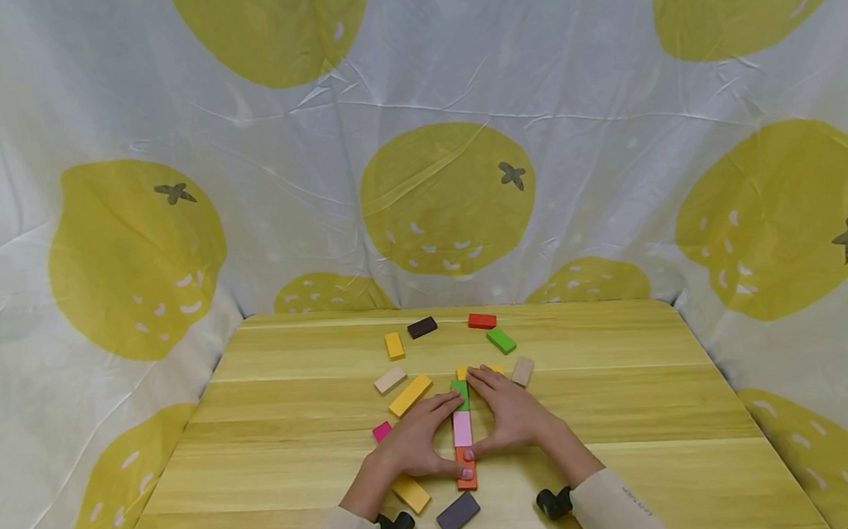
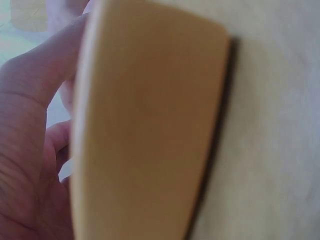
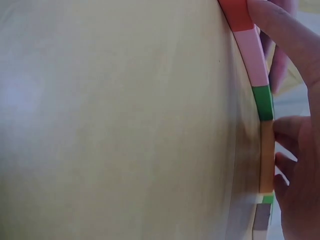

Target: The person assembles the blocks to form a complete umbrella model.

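Wooden blocks lie in a line in front of me: a green block (image 1: pixel 460 394), a pink block (image 1: pixel 463 429) and an orange-red block (image 1: pixel 467 481), with a yellow block (image 1: pixel 497 370) set crosswise at the far end. My left hand (image 1: pixel 417 441) is on the left of the line, fingertips at the green block and thumb on the orange-red one. On the other side, my right hand (image 1: pixel 518 413) reaches its fingertips to the yellow block, its thumb against the orange-red block. Both hands have their fingers extended. A large yellow-orange block (image 2: pixel 145 120) fills the left wrist view.
Loose blocks surround the line: a dark block (image 1: pixel 422 327), a red block (image 1: pixel 482 320), another green block (image 1: pixel 501 341), a grey-purple block (image 1: pixel 459 515), a magenta block (image 1: pixel 381 430), and several yellow and beige ones. A lemon-print curtain (image 1: pixel 440 89) hangs behind the wooden table (image 1: pixel 281 442).
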Demonstrator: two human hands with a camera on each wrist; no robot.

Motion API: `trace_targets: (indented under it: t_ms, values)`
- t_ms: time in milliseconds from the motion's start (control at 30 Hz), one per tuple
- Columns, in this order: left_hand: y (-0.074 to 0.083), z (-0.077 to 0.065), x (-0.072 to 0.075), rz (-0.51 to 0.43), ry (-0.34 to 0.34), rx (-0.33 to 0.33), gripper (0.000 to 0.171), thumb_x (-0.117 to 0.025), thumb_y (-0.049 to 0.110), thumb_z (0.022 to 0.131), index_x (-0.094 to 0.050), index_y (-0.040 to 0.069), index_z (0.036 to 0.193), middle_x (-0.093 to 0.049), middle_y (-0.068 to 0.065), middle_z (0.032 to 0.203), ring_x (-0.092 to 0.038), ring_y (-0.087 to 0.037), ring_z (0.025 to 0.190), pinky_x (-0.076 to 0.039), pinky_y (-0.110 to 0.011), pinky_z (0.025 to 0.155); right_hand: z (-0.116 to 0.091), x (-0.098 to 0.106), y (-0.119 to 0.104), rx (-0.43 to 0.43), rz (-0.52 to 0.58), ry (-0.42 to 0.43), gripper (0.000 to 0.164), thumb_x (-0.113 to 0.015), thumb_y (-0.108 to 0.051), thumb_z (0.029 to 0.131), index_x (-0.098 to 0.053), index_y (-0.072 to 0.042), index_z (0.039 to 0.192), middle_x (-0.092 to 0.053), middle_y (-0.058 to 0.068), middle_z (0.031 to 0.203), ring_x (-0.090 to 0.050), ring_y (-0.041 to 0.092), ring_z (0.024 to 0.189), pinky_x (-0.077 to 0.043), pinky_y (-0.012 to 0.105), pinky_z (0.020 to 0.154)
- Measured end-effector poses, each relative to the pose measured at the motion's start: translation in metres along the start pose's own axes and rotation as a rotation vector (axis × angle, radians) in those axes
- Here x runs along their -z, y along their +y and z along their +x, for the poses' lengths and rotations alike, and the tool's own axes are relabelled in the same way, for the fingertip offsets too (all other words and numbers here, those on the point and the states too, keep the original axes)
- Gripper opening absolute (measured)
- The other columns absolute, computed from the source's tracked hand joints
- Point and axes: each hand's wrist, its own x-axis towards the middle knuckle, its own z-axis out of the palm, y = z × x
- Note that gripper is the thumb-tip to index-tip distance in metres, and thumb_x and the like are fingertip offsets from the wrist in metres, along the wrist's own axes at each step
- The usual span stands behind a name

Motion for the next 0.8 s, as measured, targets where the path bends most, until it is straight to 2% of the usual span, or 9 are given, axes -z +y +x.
trace_targets:
  t_ms: [267,533,800]
  values:
    - [-0.0002,0.0001,0.0001,0.003,0.007,-0.007,0.113,-0.077,0.076,0.073,-0.036,0.019,0.162,-0.032,0.003,0.169,-0.032,-0.026,0.155,-0.034,-0.051,0.123,0.0012,0.0018,-0.0013,-0.018,0.028,-0.003,0.129,-0.074,-0.083,0.066,-0.032,-0.010,0.162,-0.028,0.006,0.170,-0.022,0.034,0.159,-0.033,0.061,0.120]
    - [0.0019,0.0006,0.0020,0.013,0.004,-0.002,0.115,-0.077,0.076,0.073,-0.034,0.019,0.163,-0.031,0.002,0.169,-0.032,-0.026,0.155,-0.033,-0.051,0.124,0.0041,0.0043,-0.0020,-0.044,0.007,-0.014,0.130,-0.074,-0.087,0.063,-0.034,-0.013,0.162,-0.029,0.005,0.170,-0.023,0.031,0.158,-0.035,0.059,0.120]
    - [0.0026,-0.0059,-0.0002,-0.035,0.012,-0.008,0.115,-0.076,0.078,0.073,-0.034,0.019,0.163,-0.027,0.001,0.171,-0.029,-0.026,0.156,-0.035,-0.052,0.122,0.0035,0.0008,-0.0022,-0.059,0.020,-0.017,0.131,-0.075,-0.088,0.061,-0.035,-0.014,0.162,-0.030,0.003,0.169,-0.024,0.030,0.158,-0.034,0.057,0.121]
